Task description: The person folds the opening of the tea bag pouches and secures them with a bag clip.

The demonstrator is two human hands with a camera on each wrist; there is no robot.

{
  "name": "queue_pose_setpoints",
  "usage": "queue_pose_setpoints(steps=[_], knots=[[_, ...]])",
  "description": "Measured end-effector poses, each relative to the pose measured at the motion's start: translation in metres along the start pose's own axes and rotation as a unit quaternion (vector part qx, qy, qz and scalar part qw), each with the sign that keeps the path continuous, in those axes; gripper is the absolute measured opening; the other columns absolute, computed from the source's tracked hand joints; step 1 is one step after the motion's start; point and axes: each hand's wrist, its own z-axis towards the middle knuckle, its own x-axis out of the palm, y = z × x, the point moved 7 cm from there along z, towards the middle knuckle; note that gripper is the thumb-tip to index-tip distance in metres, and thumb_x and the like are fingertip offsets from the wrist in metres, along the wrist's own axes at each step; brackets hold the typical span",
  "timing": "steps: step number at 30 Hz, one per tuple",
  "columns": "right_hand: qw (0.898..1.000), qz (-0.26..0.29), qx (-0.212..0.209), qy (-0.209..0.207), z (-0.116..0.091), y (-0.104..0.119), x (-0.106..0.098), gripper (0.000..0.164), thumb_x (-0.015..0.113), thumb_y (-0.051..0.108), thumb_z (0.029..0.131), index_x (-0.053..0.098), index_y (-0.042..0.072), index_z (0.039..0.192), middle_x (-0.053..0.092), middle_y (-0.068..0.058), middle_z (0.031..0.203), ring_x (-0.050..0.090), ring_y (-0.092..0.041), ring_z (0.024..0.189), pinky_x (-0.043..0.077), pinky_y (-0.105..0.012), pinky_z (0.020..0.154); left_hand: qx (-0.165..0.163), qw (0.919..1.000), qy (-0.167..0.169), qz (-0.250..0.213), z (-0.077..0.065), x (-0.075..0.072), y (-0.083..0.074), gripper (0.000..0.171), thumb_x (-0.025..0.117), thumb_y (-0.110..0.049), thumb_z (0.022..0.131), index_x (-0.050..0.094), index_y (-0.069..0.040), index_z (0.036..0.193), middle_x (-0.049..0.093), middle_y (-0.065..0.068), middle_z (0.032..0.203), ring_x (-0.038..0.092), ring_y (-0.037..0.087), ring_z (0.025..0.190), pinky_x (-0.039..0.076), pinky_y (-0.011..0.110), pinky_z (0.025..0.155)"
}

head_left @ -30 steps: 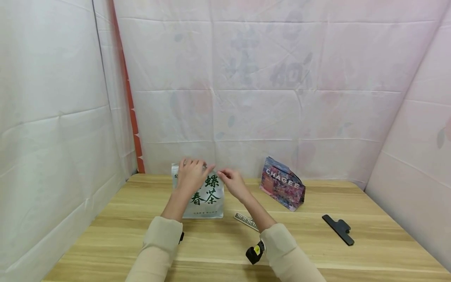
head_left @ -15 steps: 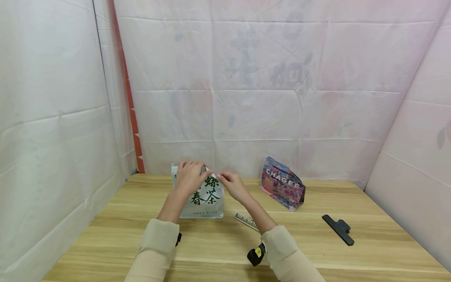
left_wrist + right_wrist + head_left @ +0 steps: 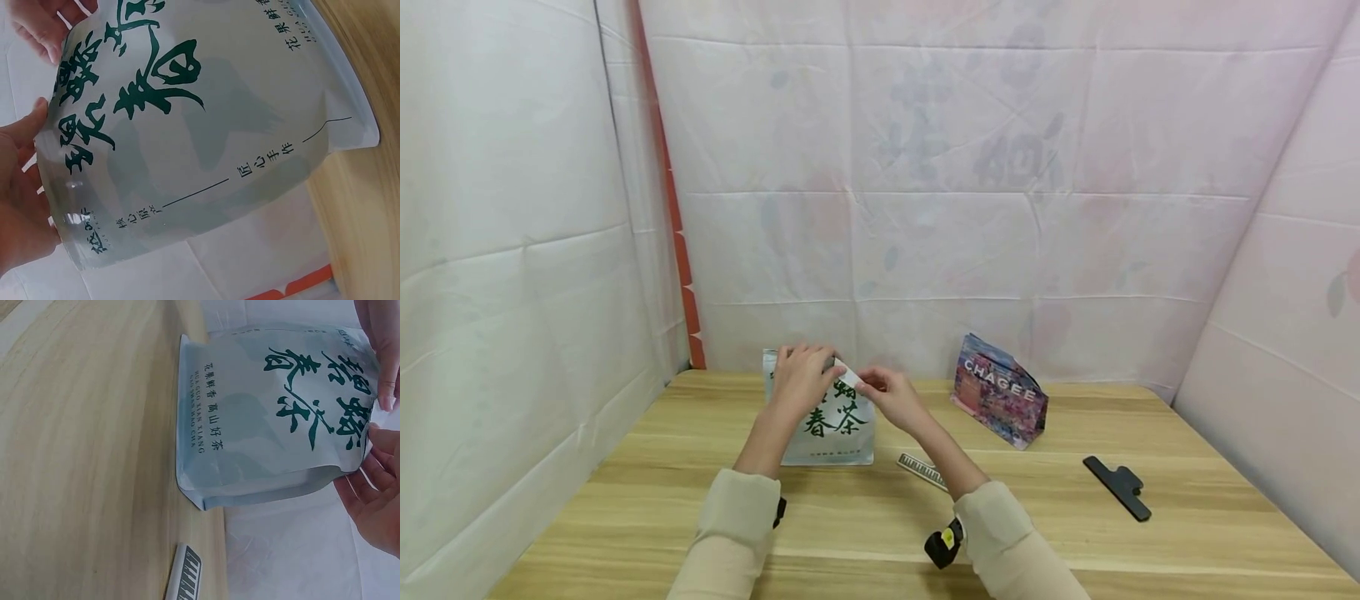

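A pale green-white tea bag (image 3: 829,450) with large dark green characters stands upright on the table, its top edge between both hands. My left hand (image 3: 801,375) grips the top, thumb on the front and fingers behind, as the left wrist view shows at the bag's face (image 3: 187,144). At the top right corner, my right hand (image 3: 891,396) pinches the edge, thumb in front and fingers behind the bag (image 3: 269,425). A white strip of the top edge shows folded forward between the hands.
A colourful CHAGEE bag (image 3: 998,392) stands at the back right. A white clip with a piano-key pattern (image 3: 922,471) lies partly behind the right forearm. A black clip (image 3: 1117,487) lies farther right. White cloth (image 3: 940,233) hangs behind the wooden table (image 3: 850,533).
My right hand has moved slightly down and left, and the bag's top right corner has folded forward and down. The left hand stays on the top edge, nearly still.
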Motion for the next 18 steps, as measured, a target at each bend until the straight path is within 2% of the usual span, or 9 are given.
queue_pose_setpoints(steps=[10, 18], knots=[[0.996, -0.054, -0.019, -0.073, 0.0004, 0.0052, 0.0041, 0.005, 0.063, 0.002, 0.085, 0.061, -0.002, 0.086, 0.062, -0.009, 0.077, 0.059, -0.020, 0.071, 0.049, -0.031, 0.066, 0.001, 0.9987, -0.043, 0.025, -0.0006, -0.0024, -0.0020, 0.014, 0.063, -0.031, 0.086, 0.066, -0.019, 0.092, 0.065, -0.001, 0.091, 0.055, 0.023, 0.088, 0.031, 0.042, 0.088], [0.994, -0.065, 0.014, -0.090, 0.0017, -0.0002, 0.0042, 0.009, 0.064, 0.002, 0.085, 0.057, 0.001, 0.078, 0.057, -0.004, 0.072, 0.054, -0.016, 0.068, 0.045, -0.026, 0.059, -0.002, 0.9986, -0.042, 0.031, 0.0008, 0.0012, -0.0022, 0.015, 0.062, -0.032, 0.086, 0.067, -0.019, 0.091, 0.064, -0.002, 0.089, 0.055, 0.022, 0.088, 0.031, 0.042, 0.087]])
